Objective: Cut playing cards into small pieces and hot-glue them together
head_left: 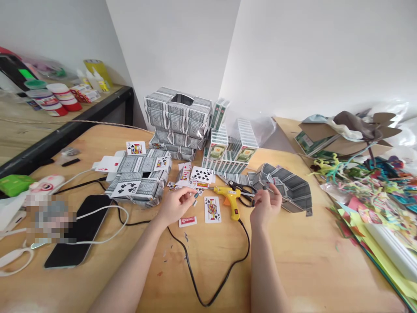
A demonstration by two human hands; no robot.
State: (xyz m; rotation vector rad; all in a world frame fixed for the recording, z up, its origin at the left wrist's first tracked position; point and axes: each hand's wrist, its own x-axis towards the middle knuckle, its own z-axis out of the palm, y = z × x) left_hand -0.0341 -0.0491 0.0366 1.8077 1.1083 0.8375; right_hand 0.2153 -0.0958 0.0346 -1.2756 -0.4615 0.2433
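Note:
My left hand point(177, 203) is over the middle of the table, thumb and fingers pinched together beside loose playing cards point(201, 174). Whatever lies in that pinch is too small to make out. To the right, my right hand point(267, 203) is raised with bent fingers drawn together, and their contents are unclear. It is close to black-handled scissors point(243, 188) and a curved piece built from folded cards point(295, 191). Between my hands lies a yellow glue gun point(232, 201), its nozzle pointing left. A jack card point(212, 210) and a red poker card point(188, 221) lie nearby.
A grey structure of folded cards point(179, 115) stands at the back, beside stacked card boxes point(224, 163). A flatter card build point(140, 167) is at left, near a phone point(78, 230). The glue gun's black cord point(208, 304) loops in front. Craft scraps point(374, 217) crowd the right.

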